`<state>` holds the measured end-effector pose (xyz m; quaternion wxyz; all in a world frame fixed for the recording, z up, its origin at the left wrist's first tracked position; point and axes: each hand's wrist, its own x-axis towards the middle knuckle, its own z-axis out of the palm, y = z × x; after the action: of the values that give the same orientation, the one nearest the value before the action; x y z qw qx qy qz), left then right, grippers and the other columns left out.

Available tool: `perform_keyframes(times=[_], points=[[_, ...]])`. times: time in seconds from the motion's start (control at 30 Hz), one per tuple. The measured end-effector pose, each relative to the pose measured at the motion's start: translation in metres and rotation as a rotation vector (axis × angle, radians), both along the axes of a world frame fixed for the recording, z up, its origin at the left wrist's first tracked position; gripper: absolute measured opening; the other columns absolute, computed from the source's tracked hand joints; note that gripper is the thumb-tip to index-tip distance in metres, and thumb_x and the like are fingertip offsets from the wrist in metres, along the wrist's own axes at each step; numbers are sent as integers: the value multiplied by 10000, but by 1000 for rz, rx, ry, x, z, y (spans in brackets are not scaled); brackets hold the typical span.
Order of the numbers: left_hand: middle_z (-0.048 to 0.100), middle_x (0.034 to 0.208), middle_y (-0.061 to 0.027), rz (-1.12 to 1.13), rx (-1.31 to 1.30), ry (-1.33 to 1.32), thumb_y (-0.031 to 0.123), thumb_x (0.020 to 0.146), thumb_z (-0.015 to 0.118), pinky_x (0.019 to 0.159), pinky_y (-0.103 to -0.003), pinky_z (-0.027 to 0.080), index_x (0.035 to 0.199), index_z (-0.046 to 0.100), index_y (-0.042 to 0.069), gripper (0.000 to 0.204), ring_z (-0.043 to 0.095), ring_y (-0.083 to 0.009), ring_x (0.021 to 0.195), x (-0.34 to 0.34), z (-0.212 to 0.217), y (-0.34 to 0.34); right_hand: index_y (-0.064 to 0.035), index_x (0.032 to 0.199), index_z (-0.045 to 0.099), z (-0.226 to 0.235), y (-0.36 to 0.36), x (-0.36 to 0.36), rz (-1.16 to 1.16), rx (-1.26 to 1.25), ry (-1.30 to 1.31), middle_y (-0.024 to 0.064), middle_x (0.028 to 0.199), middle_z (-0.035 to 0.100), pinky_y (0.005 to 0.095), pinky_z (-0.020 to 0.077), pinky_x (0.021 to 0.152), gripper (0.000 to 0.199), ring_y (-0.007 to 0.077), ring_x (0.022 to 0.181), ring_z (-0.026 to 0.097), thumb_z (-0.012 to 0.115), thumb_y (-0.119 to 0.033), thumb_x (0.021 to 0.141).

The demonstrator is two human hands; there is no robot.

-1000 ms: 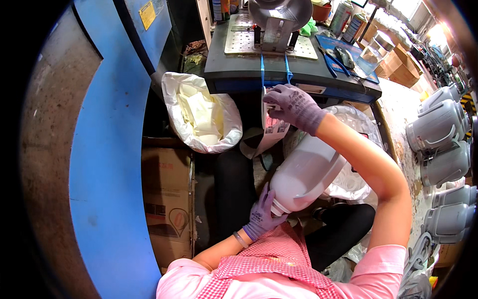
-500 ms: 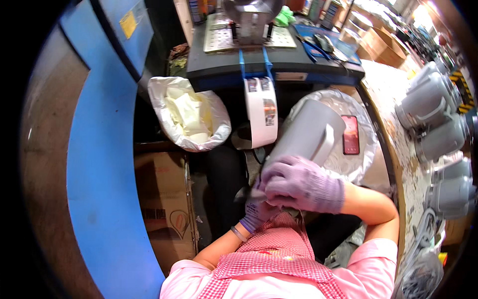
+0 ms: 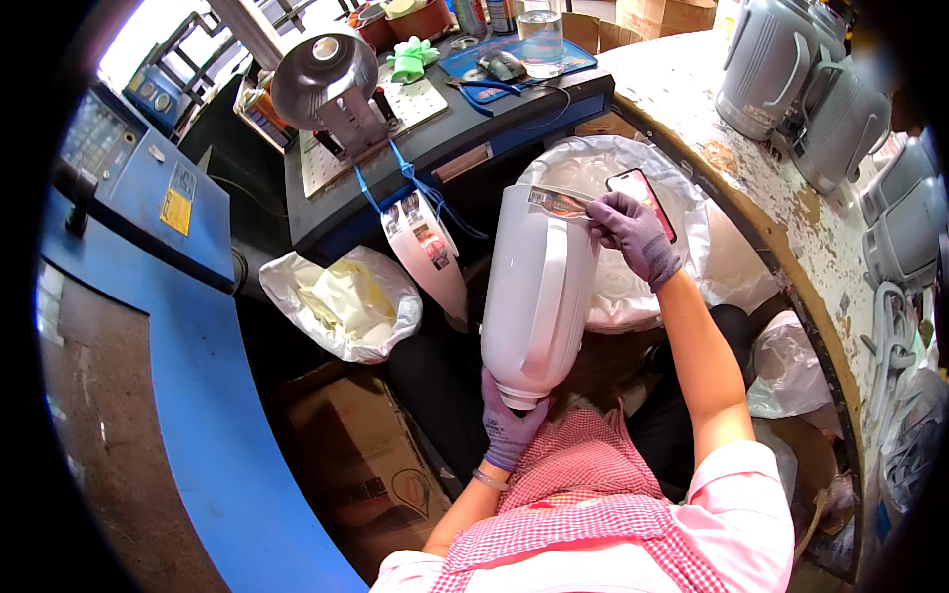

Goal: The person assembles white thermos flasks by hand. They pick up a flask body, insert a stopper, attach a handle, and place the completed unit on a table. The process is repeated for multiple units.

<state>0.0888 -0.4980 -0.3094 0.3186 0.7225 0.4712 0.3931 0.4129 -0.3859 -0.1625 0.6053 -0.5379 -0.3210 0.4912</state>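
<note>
A pale grey plastic jug [image 3: 516, 287] with a side handle lies lengthwise before me, its narrow neck toward my body. My left hand [image 3: 509, 423] is closed round that neck from below; part of its fingers is hidden. At the jug's far end my right hand [image 3: 633, 233] pinches the right end of a small printed label [image 3: 560, 202]. The label's left part lies against the jug's wall, above the handle. Whether all of it sticks cannot be made out. A strip of similar labels [image 3: 423, 237] hangs by blue ties from the bench, left of the jug.
Behind the jug, a lined bin [image 3: 618, 308] has a phone [image 3: 643, 198] on top. Another lined bin [image 3: 346, 301] holds pale paper. The dark bench [image 3: 435, 148] carries a metal fixture, pliers and a glass. Several grey jugs [image 3: 766, 74] stand on the worn table at right.
My right hand has left the neck and moved to the jug's far end, where a label now shows. The jug has swung round, handle now facing up. My view has turned rightward.
</note>
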Motion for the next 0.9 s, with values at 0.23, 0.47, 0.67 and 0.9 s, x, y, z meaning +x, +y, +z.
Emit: perform_keyframes(times=[0.23,0.47,0.67,0.9], points=[[514,1359,-299,-3,65,85,299,698,858,953,-435,512,1542,82,-19,1190,596,-406,1185,2,-3,1,-56,1004,675,2,0,10,50,-38,12,-21,833,662,163,480,621,250,24,689,589,735,-278,908],[503,1360,-298,6,85,64,295,689,869,955,-442,507,1528,115,-31,1174,588,-410,1183,4,-4,1,-47,996,681,0,6,14,70,-47,29,-23,829,666,178,493,620,252,25,694,594,740,-273,903],[500,1351,-289,36,99,46,367,672,897,944,-441,510,1502,197,-48,1163,593,-408,1160,9,2,-1,-15,1005,674,-2,9,45,-172,73,-923,51,816,676,288,533,675,262,132,699,624,734,-218,851],[453,1403,-297,-31,78,65,309,676,879,1023,-453,454,1504,210,-36,1118,521,-423,1257,11,9,1,17,1157,666,33,34,21,252,152,-737,170,1126,698,364,503,973,603,268,1051,669,795,-436,782]])
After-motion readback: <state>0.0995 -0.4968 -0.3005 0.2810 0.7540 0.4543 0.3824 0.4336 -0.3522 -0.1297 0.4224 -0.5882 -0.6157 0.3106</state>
